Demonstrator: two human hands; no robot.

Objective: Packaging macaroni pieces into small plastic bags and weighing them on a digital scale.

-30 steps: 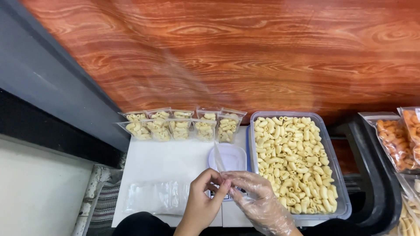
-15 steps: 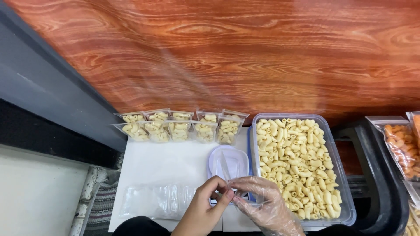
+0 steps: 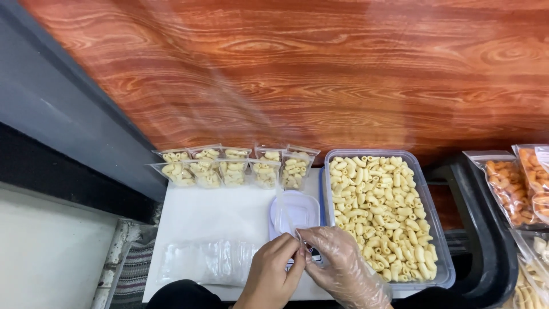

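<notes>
My bare left hand (image 3: 273, 273) and my right hand (image 3: 338, 264), which wears a thin clear glove, meet low in the view and pinch a small empty clear bag (image 3: 287, 216) between them. The bag stands up over a small clear lidded box (image 3: 297, 209) on the white tabletop (image 3: 209, 214). To the right of my hands sits a clear tub (image 3: 437, 229) full of pale macaroni (image 3: 378, 209). Several filled small bags of macaroni (image 3: 231, 169) lean in rows at the table's far edge.
A pile of empty clear bags (image 3: 209, 262) lies at the front left of the table. A wood-grain wall (image 3: 320, 74) rises behind. Bags of orange snacks (image 3: 517, 183) lie at the right, past a black frame (image 3: 483, 223).
The view has shifted slightly. My hands stay together on the empty bag, working at its top, and have drifted a little to the right.
</notes>
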